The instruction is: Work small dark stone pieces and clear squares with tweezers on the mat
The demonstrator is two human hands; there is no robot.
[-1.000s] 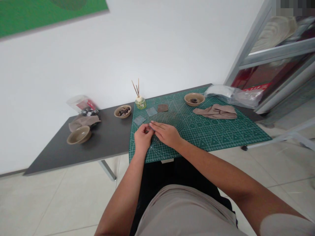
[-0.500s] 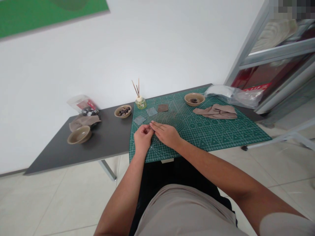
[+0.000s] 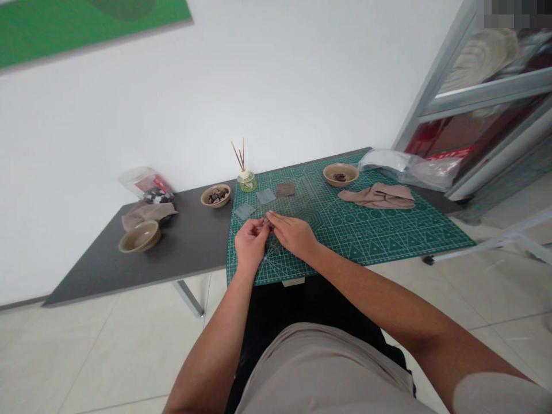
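My left hand [image 3: 250,241] pinches a small grey-brown stone [image 3: 266,221] between thumb and curled fingers, low over the front left part of the green cutting mat [image 3: 366,230]. My right hand [image 3: 295,234] meets it from the right, its fingers held together and pressed against the stone, which they partly hide. Just beyond the hands lie a blue-grey square [image 3: 245,211], a second blue-grey square [image 3: 266,196] and a brown square [image 3: 285,189], thin and flat like sandpaper.
A bowl of dark and pale stones [image 3: 215,196] stands left of the reed diffuser [image 3: 248,179]. Another bowl [image 3: 340,174] holds a few dark pieces, near a crumpled brown cloth [image 3: 379,196]. At far left are a tan bowl [image 3: 138,237], a cloth [image 3: 149,214] and a clear bag [image 3: 146,183].
The fingertips of my right hand have shifted slightly right, and more of the stone shows between my hands. Everything on the table stays where it was.
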